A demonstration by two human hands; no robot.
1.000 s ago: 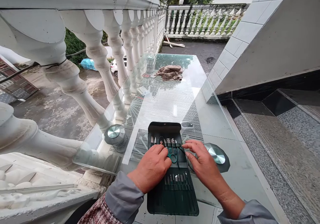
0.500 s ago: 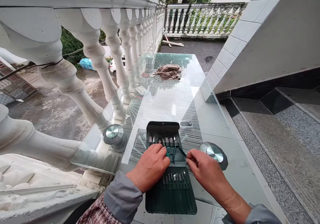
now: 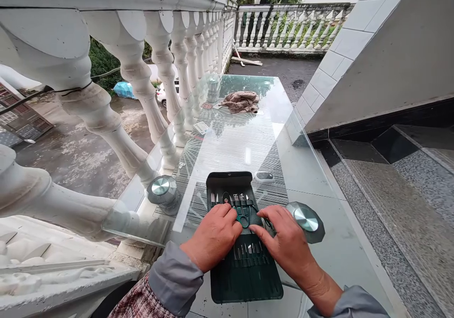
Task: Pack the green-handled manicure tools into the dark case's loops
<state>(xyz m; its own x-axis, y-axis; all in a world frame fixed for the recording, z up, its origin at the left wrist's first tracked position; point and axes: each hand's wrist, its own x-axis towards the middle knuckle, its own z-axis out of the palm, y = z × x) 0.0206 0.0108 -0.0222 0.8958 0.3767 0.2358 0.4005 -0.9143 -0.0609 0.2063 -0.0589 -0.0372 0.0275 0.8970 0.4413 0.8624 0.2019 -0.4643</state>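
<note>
two hands: left hand and right hand, both over the upper part of the case.
case: one open dark green manicure case, flat on the glass table, its long axis pointing away from the person.
tools: two rows of small steel tools sit in the case, one row partly under the hands, the other just below them.
scissors: green-looped scissors lie in the case, between the hands.
left grip: fingers slightly curled, resting on the upper row beside the scissors; no clenching shows.
right grip: fingers curved over the right end of the upper row, thumb near the scissors; the fingertips are partly hidden, so any pinch cannot be told.
beyond the case: a white oval object just past its top edge, a small card farther on, then a crumpled brown cloth.
right of the case: a round metal cap on the glass, near the right hand.
left of the case: a matching cap, then a white balustrade.
</note>
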